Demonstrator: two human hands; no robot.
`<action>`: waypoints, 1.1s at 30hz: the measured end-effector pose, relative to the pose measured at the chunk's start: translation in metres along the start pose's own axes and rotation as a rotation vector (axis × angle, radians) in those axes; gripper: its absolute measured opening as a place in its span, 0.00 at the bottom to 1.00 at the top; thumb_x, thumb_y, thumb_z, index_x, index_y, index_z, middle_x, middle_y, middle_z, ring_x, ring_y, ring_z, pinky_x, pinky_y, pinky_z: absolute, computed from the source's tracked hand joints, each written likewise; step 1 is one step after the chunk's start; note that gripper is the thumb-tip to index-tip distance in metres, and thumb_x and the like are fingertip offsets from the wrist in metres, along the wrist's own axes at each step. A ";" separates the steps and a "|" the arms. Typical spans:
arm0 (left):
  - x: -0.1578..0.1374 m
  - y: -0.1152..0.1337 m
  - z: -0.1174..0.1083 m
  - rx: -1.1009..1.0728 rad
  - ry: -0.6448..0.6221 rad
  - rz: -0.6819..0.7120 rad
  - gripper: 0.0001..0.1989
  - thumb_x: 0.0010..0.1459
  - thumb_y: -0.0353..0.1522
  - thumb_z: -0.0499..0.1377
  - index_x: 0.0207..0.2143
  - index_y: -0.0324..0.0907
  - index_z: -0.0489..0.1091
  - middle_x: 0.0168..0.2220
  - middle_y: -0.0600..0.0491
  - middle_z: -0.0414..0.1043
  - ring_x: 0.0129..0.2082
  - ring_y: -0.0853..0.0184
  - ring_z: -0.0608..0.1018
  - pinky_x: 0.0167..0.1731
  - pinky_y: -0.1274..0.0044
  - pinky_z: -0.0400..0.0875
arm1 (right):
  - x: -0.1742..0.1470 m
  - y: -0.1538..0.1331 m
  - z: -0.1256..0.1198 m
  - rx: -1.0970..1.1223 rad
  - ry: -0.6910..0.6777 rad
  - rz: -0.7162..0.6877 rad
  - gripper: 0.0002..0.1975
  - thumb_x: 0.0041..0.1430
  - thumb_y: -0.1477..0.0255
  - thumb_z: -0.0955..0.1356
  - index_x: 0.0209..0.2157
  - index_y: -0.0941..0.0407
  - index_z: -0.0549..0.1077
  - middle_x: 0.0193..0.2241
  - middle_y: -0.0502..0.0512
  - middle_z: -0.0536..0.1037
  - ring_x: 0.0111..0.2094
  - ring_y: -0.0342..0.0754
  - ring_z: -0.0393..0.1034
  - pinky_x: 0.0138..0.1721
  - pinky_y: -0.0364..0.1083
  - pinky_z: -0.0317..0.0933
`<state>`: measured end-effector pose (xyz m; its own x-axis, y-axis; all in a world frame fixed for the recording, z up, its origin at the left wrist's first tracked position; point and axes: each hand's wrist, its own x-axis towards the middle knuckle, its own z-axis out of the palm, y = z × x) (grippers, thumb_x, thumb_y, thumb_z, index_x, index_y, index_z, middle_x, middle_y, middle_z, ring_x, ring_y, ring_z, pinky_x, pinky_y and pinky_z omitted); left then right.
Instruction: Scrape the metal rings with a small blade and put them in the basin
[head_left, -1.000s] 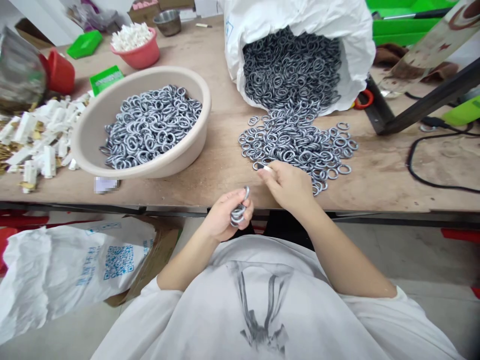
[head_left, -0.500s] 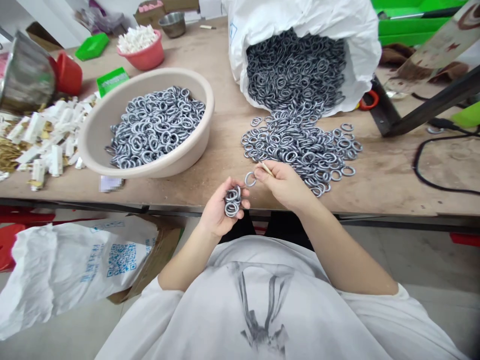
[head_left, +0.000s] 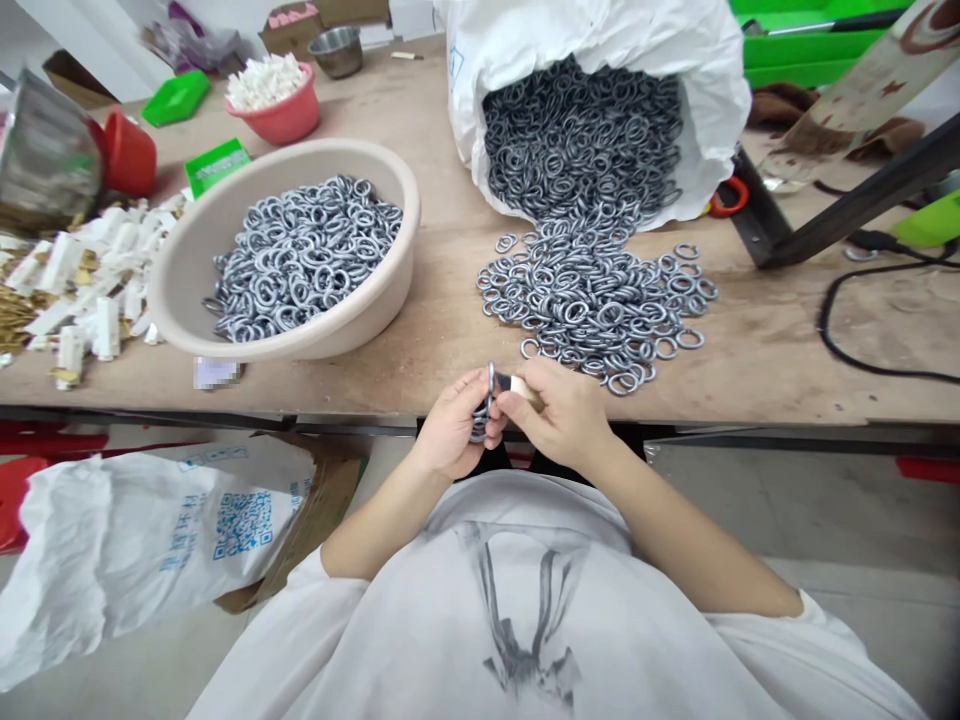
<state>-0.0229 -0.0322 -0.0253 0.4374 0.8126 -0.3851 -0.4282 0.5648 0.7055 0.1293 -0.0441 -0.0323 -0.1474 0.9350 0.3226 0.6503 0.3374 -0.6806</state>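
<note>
My left hand is closed around several grey metallic-looking rings, partly hidden by its fingers. One ring stands upright, pinched at the fingertips. My right hand grips a small tool with a cream handle and a dark tip; its exact kind is unclear. That dark tip is at the upright ring, and whether it touches cannot be made out. Just beyond my hands lies a loose pile of the same rings, spilling from a white sack.
Left on the wooden table stands a beige basin of rings. White and gold pieces lie beside it, with a pink bowl behind. At right are a dark metal bar, a black cable and red-handled scissors.
My right hand has come down to my left, and its tool is turned so the cream handle and dark tip show. A ring now stands upright at the left fingertips. The view shifted slightly.
</note>
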 end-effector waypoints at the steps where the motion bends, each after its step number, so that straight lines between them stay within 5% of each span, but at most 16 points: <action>1: 0.000 -0.001 0.000 0.009 0.017 0.020 0.20 0.48 0.42 0.69 0.30 0.41 0.64 0.18 0.62 0.60 0.14 0.78 0.63 0.11 0.86 0.56 | -0.003 -0.001 -0.001 -0.084 -0.015 -0.039 0.24 0.66 0.51 0.59 0.30 0.56 0.73 0.26 0.54 0.73 0.28 0.46 0.64 0.29 0.45 0.48; 6: -0.001 -0.003 -0.003 0.059 0.055 0.055 0.20 0.48 0.44 0.69 0.32 0.41 0.65 0.17 0.63 0.60 0.13 0.77 0.62 0.11 0.85 0.57 | -0.006 -0.006 -0.003 -0.249 -0.027 -0.116 0.27 0.68 0.51 0.57 0.30 0.56 0.75 0.26 0.54 0.73 0.27 0.46 0.63 0.29 0.46 0.45; 13: -0.002 0.005 -0.010 0.178 0.037 0.032 0.19 0.47 0.43 0.69 0.29 0.41 0.64 0.16 0.63 0.61 0.13 0.78 0.61 0.12 0.85 0.55 | -0.003 -0.009 -0.007 -0.193 -0.108 -0.117 0.25 0.67 0.54 0.59 0.24 0.55 0.70 0.22 0.51 0.71 0.24 0.44 0.60 0.27 0.45 0.41; 20: -0.017 0.009 -0.013 0.380 -0.055 -0.051 0.21 0.52 0.47 0.65 0.25 0.40 0.63 0.17 0.60 0.60 0.14 0.77 0.61 0.13 0.83 0.52 | 0.011 0.012 -0.018 -0.003 0.048 0.175 0.26 0.66 0.51 0.61 0.21 0.55 0.64 0.18 0.49 0.65 0.22 0.43 0.56 0.26 0.45 0.43; 22: -0.023 0.025 -0.013 0.463 0.031 0.152 0.19 0.54 0.46 0.64 0.27 0.41 0.64 0.19 0.60 0.62 0.16 0.76 0.62 0.15 0.81 0.54 | 0.013 0.014 -0.022 0.289 0.089 0.196 0.28 0.64 0.47 0.62 0.22 0.54 0.65 0.19 0.48 0.63 0.22 0.42 0.56 0.26 0.44 0.47; 24: -0.027 0.055 -0.015 0.640 0.162 0.520 0.16 0.58 0.44 0.61 0.28 0.42 0.66 0.22 0.58 0.65 0.18 0.74 0.65 0.18 0.79 0.58 | 0.014 0.011 -0.026 0.610 0.128 0.231 0.29 0.60 0.43 0.62 0.22 0.54 0.65 0.18 0.46 0.59 0.19 0.40 0.52 0.22 0.43 0.46; 26: -0.026 0.095 -0.020 0.929 0.365 0.939 0.13 0.62 0.41 0.57 0.29 0.42 0.68 0.23 0.57 0.68 0.22 0.73 0.68 0.25 0.76 0.61 | 0.016 0.006 -0.030 0.842 0.174 0.300 0.30 0.57 0.40 0.64 0.22 0.53 0.64 0.17 0.44 0.54 0.16 0.39 0.45 0.18 0.43 0.41; 28: -0.018 0.137 -0.031 1.278 0.649 1.215 0.10 0.63 0.37 0.56 0.35 0.42 0.74 0.31 0.54 0.74 0.33 0.68 0.74 0.39 0.69 0.64 | 0.017 0.003 -0.034 0.966 0.224 0.354 0.30 0.54 0.39 0.65 0.22 0.53 0.63 0.17 0.43 0.52 0.15 0.38 0.42 0.15 0.43 0.36; 31: 0.000 0.185 -0.054 1.650 0.723 0.931 0.16 0.57 0.44 0.60 0.40 0.44 0.79 0.45 0.49 0.78 0.52 0.54 0.73 0.51 0.58 0.55 | 0.017 0.004 -0.041 1.030 0.298 0.379 0.31 0.51 0.39 0.67 0.21 0.54 0.64 0.17 0.43 0.53 0.14 0.37 0.43 0.14 0.42 0.36; 33: 0.010 0.201 -0.067 1.717 0.703 0.885 0.22 0.51 0.47 0.64 0.44 0.45 0.79 0.50 0.49 0.78 0.58 0.48 0.68 0.55 0.53 0.48 | 0.015 0.009 -0.045 1.043 0.337 0.390 0.31 0.49 0.40 0.69 0.21 0.54 0.64 0.16 0.43 0.54 0.14 0.36 0.44 0.14 0.41 0.36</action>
<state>-0.1572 0.0991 0.0729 0.0791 0.8719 0.4832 0.8979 -0.2728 0.3454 0.1662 -0.0318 -0.0042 0.2353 0.9716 0.0242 -0.3442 0.1066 -0.9328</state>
